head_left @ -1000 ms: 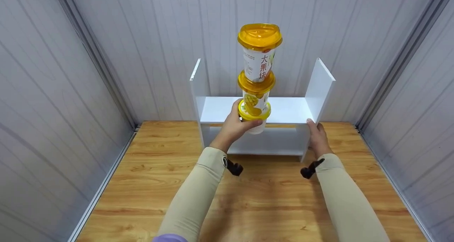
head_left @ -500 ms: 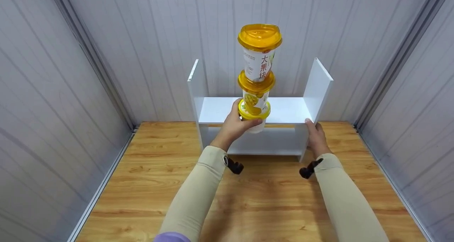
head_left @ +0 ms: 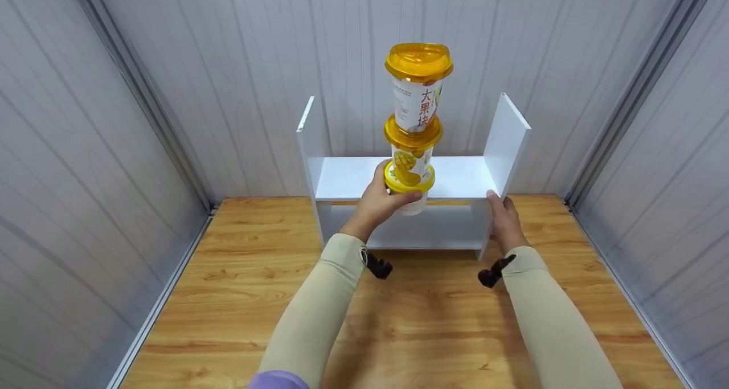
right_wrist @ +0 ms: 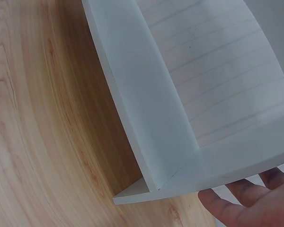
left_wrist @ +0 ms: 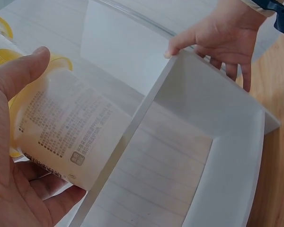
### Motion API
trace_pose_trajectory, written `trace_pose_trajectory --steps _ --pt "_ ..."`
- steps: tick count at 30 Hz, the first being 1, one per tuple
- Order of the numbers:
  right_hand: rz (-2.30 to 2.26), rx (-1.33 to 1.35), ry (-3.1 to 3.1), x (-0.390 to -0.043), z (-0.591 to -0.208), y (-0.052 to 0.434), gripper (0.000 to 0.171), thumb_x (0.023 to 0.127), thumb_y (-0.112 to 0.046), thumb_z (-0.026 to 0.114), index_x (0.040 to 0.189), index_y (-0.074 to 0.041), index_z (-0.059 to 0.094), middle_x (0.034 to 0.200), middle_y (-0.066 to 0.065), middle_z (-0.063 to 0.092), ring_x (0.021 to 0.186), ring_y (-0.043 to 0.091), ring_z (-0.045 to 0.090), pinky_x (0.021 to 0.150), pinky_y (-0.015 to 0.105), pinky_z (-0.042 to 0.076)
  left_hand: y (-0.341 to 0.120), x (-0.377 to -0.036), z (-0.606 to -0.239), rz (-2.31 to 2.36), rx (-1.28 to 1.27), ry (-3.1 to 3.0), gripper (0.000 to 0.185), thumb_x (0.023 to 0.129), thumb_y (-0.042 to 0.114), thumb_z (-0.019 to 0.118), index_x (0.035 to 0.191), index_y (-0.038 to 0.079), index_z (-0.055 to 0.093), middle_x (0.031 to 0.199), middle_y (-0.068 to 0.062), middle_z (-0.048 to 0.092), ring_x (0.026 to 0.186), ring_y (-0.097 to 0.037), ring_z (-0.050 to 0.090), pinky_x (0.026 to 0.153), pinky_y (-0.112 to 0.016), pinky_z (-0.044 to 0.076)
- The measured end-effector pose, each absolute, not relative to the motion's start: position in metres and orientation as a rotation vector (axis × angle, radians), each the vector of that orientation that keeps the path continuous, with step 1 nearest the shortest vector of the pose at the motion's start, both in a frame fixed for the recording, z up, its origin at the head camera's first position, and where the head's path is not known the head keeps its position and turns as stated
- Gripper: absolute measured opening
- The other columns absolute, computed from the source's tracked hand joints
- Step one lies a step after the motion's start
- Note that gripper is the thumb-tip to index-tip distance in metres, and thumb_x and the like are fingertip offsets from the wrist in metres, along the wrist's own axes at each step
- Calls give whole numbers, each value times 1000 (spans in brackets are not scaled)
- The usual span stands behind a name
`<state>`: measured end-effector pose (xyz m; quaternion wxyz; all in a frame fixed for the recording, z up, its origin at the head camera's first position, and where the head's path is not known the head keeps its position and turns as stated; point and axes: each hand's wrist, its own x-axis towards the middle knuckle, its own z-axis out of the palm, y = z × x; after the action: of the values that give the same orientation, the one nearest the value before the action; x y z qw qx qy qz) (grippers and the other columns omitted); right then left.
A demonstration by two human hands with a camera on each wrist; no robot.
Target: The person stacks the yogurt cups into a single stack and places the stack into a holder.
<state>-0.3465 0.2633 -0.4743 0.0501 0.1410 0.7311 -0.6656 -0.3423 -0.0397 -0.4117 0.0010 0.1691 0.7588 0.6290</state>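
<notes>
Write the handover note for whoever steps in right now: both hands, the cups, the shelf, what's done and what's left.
Left hand: grips the bottom cup of a stack of three yellow-lidded white plastic drink cups, held upright in front of the upper board's front edge.
Right hand: fingers straight, resting against the right side panel of the small white two-tier shelf that stands on the wooden table.
Done: the stack is lifted and brought to the shelf, and the shelf is braced.
Left: the stack does not yet seem to stand on the upper board. Probably set it there, then release both hands.
</notes>
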Motion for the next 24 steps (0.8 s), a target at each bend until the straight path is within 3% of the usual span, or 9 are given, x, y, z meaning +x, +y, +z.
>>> trace_pose_trajectory --steps 14,24 --pt "-2025 433 2242 -346 -480 264 101 92 -77 42 163 -26 -7 169 13 9 151 37 19 117 62 25 -40 -348 -413 1931 481 2425 102 74 48 88 154 27 27 134 9 56 122 -11 54 113 -41 37" --pt "-2048 395 2290 -348 -485 265 97 94 -72 41 164 -21 -2 167 17 13 149 38 23 116 61 27 -35 -359 -411 1975 463 2377 97 77 36 88 153 25 28 137 5 54 126 -13 52 115 -41 35"
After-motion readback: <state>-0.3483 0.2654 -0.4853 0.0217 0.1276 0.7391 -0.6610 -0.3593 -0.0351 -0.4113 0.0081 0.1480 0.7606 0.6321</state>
